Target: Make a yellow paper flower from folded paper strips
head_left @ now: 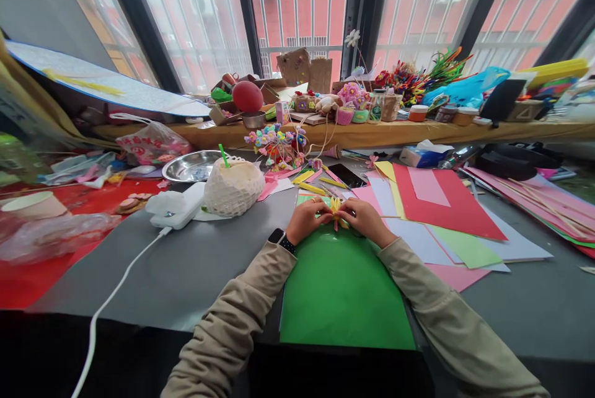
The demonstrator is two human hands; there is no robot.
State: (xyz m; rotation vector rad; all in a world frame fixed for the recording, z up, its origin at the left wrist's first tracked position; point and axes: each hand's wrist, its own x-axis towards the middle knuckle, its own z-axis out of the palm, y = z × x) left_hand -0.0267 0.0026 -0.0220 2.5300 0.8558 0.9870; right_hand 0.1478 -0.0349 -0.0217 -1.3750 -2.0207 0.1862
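Observation:
A small yellow paper flower (335,204) with a pinkish piece below it is held between my two hands over a green sheet of paper (346,299). My left hand (307,219), with a dark-banded watch at its wrist, pinches the flower's left side. On the opposite side, the fingertips of my right hand (367,219) are closed on the yellow petals. Both hands rest low, close above the far end of the green sheet. Just beyond them lie yellow paper strips (310,188) and a black phone (348,176).
To the left are a net-wrapped coconut (233,186) with a green straw, a white power bank (177,206) with a cable and a metal plate (193,166). Coloured paper sheets (446,203) spread on the right. A crowded ledge (223,132) runs under the windows.

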